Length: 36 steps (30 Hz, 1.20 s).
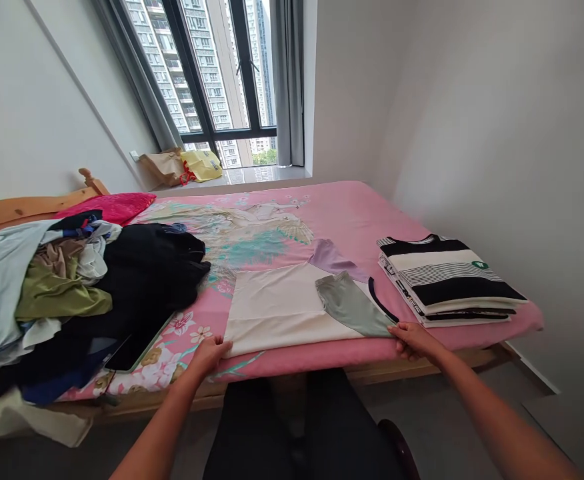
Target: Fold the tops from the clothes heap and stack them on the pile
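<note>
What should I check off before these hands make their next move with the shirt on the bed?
1. Left hand on the shirt: ok, it pinches a bottom corner.
2. Right hand on the shirt: ok, it holds the shoulder end, by the black collar.
3. Both sleeves lying alike: not ok; the grey-green sleeve lies across the body, the lilac sleeve points away.
4. Folded stack apart from the shirt: ok.
5. Phone apart from the shirt: ok.
6. Underside free of creases: cannot tell, it is hidden.
</note>
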Each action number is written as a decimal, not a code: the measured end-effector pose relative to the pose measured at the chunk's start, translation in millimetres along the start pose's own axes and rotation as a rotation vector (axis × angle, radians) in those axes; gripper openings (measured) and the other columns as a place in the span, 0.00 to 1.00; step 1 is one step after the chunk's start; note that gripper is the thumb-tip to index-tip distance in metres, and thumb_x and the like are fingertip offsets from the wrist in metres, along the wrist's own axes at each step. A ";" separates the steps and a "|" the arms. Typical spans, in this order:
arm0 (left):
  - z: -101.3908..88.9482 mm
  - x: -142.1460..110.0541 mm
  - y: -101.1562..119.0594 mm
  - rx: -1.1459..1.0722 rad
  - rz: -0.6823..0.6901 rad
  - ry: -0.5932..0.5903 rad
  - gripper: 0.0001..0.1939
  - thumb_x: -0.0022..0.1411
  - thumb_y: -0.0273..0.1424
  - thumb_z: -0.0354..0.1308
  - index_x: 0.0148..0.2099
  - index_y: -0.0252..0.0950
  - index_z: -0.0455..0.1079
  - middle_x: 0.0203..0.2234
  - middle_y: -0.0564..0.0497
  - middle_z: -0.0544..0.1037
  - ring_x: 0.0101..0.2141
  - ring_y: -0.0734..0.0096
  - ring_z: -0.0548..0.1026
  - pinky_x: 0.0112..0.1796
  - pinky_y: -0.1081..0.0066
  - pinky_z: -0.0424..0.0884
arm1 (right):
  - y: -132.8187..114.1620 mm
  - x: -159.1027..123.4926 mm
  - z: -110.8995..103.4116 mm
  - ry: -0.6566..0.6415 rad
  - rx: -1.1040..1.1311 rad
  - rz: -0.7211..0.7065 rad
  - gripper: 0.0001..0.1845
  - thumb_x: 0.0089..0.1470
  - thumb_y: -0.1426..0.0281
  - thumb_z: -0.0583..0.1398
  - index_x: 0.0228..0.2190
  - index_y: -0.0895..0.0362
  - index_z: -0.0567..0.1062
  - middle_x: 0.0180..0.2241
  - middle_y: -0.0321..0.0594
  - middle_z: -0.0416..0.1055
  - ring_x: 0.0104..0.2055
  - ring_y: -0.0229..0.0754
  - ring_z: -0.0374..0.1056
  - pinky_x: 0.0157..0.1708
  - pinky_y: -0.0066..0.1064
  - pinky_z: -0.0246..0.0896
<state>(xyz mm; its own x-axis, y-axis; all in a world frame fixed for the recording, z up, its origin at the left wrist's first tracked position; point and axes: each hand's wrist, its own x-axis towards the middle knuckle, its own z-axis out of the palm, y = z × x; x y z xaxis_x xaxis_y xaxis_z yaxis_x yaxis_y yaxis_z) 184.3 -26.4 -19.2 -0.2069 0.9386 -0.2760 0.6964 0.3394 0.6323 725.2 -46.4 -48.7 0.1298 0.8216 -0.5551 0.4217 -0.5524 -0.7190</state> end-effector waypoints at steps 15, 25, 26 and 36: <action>51.6 -28.7 62.2 0.289 0.789 0.177 0.21 0.61 0.22 0.39 0.47 0.39 0.71 0.47 0.48 0.75 0.51 0.70 0.69 0.52 0.68 0.63 | -65.5 -38.2 57.2 0.554 -0.359 -0.711 0.15 0.58 0.62 0.48 0.37 0.55 0.70 0.39 0.42 0.73 0.41 0.42 0.68 0.41 0.33 0.62; 70.4 -17.2 51.6 0.694 0.390 0.117 0.37 0.60 0.47 0.45 0.66 0.30 0.48 0.65 0.43 0.48 0.64 0.53 0.45 0.60 0.47 0.40 | -58.5 -3.3 96.3 0.307 -0.791 -0.641 0.27 0.56 0.65 0.51 0.57 0.54 0.61 0.62 0.42 0.52 0.64 0.48 0.45 0.62 0.51 0.35; 70.1 -17.3 53.9 0.675 0.399 0.134 0.36 0.61 0.45 0.46 0.65 0.30 0.50 0.64 0.42 0.49 0.64 0.53 0.46 0.60 0.47 0.42 | -61.0 -4.0 93.2 0.308 -0.756 -0.647 0.26 0.56 0.66 0.51 0.56 0.55 0.63 0.61 0.42 0.55 0.64 0.47 0.47 0.62 0.49 0.38; 135.8 -21.6 202.6 0.379 1.128 -0.149 0.22 0.63 0.26 0.41 0.56 0.43 0.65 0.58 0.51 0.65 0.61 0.66 0.56 0.60 0.55 0.52 | -91.8 26.3 86.6 0.446 -0.492 -0.848 0.21 0.57 0.72 0.46 0.49 0.58 0.68 0.53 0.47 0.66 0.59 0.46 0.57 0.58 0.45 0.51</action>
<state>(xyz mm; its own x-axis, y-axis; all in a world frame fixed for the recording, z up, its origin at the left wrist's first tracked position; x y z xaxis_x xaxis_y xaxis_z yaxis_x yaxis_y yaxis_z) 423.2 13.7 16.6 0.7146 0.6705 0.1996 0.5972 -0.7333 0.3251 612.2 13.8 -33.5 -0.1009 0.9422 0.3194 0.8297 0.2569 -0.4956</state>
